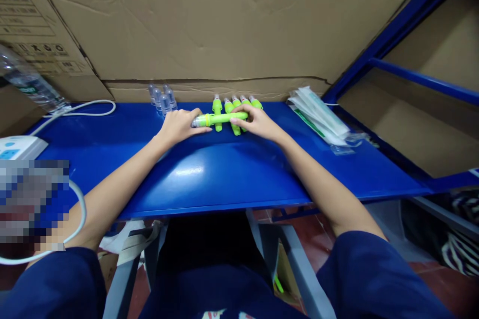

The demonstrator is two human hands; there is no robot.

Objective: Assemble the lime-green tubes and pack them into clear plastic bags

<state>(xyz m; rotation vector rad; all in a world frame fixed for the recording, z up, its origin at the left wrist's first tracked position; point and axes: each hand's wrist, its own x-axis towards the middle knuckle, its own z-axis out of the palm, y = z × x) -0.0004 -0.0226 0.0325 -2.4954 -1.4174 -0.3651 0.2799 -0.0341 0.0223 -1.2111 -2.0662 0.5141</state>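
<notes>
A bright green stick with a clear end [224,118], shaped like a thick pen, lies level between my two hands over the blue table. My left hand [181,124] is closed around its clear end, thumb along the near side. My right hand [256,120] pinches the other, green end between thumb and fingers. Just behind it are several similar green sticks [217,106] with clear tips, partly hidden by the held one and by my right hand. Several clear plastic caps [164,102] stand upright beyond my left hand.
The blue table [224,174] backs onto a cardboard wall [232,25]. White packets in clear wrapping [322,114] lie at the right. On the left are a plastic bottle [32,82], a white power strip [22,147] and its cable [90,104]. A blue frame bar [422,79] borders the right side.
</notes>
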